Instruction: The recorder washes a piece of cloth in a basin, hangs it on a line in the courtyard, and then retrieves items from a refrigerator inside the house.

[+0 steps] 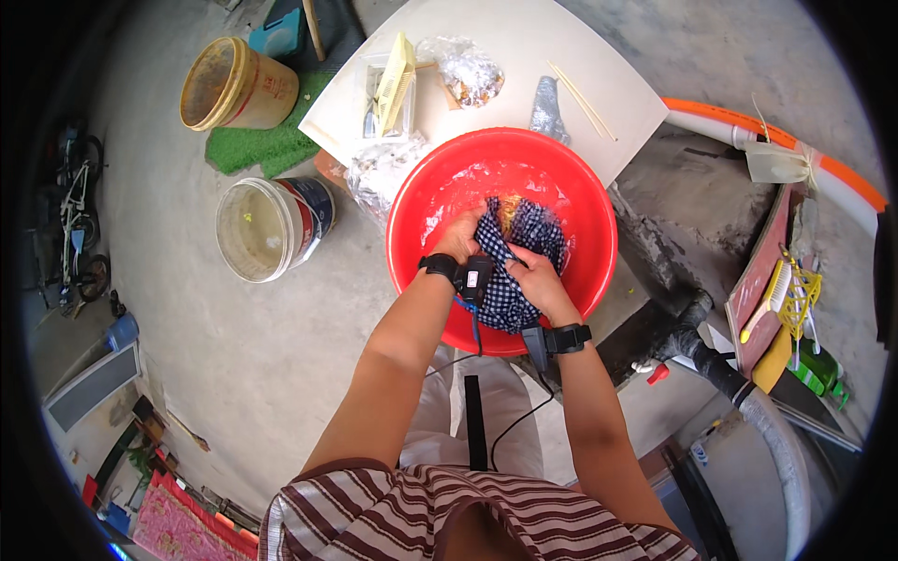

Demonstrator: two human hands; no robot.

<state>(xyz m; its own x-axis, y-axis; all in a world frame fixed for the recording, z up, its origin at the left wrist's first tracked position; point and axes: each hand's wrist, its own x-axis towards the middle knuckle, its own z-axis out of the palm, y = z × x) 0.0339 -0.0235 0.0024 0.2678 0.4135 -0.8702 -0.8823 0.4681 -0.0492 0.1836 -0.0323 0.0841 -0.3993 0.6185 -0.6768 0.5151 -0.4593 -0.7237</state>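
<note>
Both my hands are inside a red plastic basin of water. My left hand grips the navy-and-white checked cloth at its upper left. My right hand pinches a fold of the same cloth nearer the middle. The cloth is bunched and wet, with a yellowish patch, too small to identify, beside it. Black devices with cables are strapped to both my wrists. Some of my left fingers are hidden by the cloth.
The basin sits on a pale board with foil-wrapped items, a clear container and thin sticks. Two buckets stand left. Right are pipes, a brush and a green bottle. Bikes stand far left.
</note>
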